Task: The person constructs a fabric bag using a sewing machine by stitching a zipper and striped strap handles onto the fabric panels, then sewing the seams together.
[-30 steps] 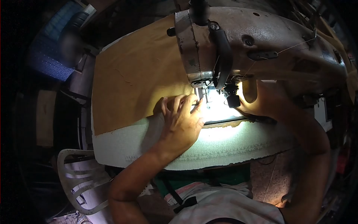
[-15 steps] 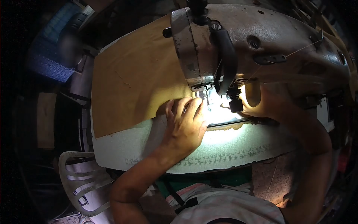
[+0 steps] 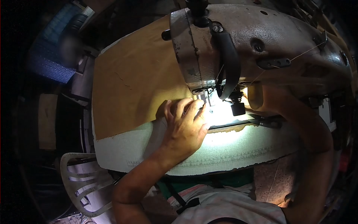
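The work in hand looked like the stitching step itself: feeding the tan fabric under the needle of the sewing machine. The fabric lay spread flat across the far left of the worktop, its near right corner reaching into the bright pool of light at the presser foot. The left hand rested palm down on that corner, its fingers released and stretched flat, fingertips pressing the cloth just beside the foot rather than gripping anything. The right hand was tucked behind the machine head on the far side of the needle; most of it was hidden, so whether its fingers were clenched or loose could not be told. A printed ruler strip ran along the near edge of the worktop. By my judgement, the next move called for steady, even guiding of the cloth, with the fingertips kept clear of the needle.
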A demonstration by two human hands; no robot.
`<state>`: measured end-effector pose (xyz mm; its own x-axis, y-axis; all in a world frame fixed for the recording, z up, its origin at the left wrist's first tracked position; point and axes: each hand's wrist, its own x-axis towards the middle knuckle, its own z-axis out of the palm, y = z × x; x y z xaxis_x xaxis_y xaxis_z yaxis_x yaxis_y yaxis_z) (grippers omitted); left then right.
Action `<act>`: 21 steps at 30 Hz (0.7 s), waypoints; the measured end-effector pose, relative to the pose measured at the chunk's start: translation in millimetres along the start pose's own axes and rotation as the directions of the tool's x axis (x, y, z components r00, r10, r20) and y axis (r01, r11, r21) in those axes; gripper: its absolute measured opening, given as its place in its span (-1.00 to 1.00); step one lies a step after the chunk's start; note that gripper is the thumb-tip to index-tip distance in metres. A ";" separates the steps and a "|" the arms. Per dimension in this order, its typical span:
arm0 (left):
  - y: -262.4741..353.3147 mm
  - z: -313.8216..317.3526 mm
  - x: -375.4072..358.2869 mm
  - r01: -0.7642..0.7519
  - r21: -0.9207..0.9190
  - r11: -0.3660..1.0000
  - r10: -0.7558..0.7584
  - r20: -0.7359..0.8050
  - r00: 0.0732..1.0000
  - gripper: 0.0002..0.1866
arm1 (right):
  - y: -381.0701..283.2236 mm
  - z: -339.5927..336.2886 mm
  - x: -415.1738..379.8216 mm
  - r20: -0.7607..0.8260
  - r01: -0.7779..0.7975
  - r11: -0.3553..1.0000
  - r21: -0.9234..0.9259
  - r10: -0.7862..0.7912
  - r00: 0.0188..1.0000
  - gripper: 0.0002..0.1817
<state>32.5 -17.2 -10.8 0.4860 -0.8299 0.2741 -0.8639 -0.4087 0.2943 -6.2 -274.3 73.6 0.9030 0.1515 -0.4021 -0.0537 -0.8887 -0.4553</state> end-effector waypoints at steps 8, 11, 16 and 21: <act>0.5 -6.6 1.9 0.021 0.006 1.000 -0.022 0.051 0.998 -0.53 | 11.4 3.2 3.0 -0.015 -0.125 0.991 0.039 0.126 0.992 -0.58; -0.4 -9.4 5.9 0.023 0.018 1.000 -0.024 0.043 0.999 -0.54 | 11.4 4.6 5.9 -0.082 -0.141 0.978 -0.156 0.129 0.988 -0.59; -4.8 -3.0 3.4 0.026 0.052 0.998 -0.027 0.013 1.000 -0.57 | 1.4 -7.2 3.3 -0.031 -0.161 0.952 -0.259 0.158 0.987 -0.59; -5.1 3.8 9.1 0.048 0.022 0.999 -0.046 -0.099 0.994 -0.62 | 9.1 2.4 0.0 0.007 -0.175 0.970 -0.171 0.179 0.984 -0.56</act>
<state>40.9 -24.1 -13.3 0.5357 -0.7686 0.3497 -0.8422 -0.4564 0.2869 -7.7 -281.3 67.6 0.8760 -0.0069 -0.4823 -0.1370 -0.9623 -0.2349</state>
